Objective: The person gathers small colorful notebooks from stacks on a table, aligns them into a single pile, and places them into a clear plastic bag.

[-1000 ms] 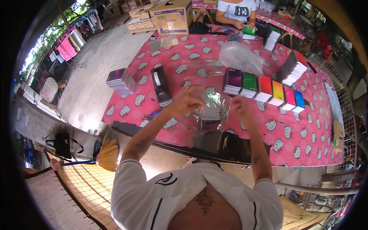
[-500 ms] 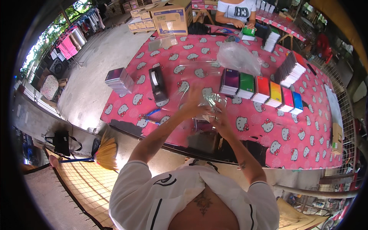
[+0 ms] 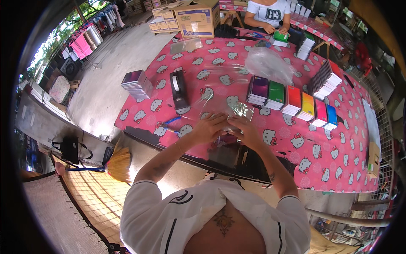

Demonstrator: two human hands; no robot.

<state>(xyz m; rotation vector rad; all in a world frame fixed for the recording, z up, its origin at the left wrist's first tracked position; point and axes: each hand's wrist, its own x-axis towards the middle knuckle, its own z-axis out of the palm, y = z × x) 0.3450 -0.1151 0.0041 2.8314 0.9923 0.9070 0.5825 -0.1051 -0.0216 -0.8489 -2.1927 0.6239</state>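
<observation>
Both my hands are together at the near edge of the table, on a crinkled sheet of clear plastic film (image 3: 242, 111). My left hand (image 3: 212, 127) lies over the film with its fingers bent onto it. Beside it, my right hand (image 3: 242, 128) grips the film's near side, fingers curled. Under the hands a dark purple notebook (image 3: 227, 138) shows in part; the hands hide most of it. To the left stands a black tape dispenser (image 3: 178, 89) with a roll of tape. Scissors with blue handles (image 3: 171, 123) lie nearer the edge.
A row of notebook stacks (image 3: 275, 94) in several colours stands to the right, with a taller stack (image 3: 325, 80) behind. Another stack (image 3: 137, 84) sits at the left edge. A clear plastic bag (image 3: 268, 64) and a cardboard box (image 3: 196, 21) are farther back. Across the table, a person (image 3: 268, 17) handles a green notebook.
My left hand, blurred and reaching over the film before, has come down nearer to me onto the pack. My right hand stays beside it. The view has shifted slightly.
</observation>
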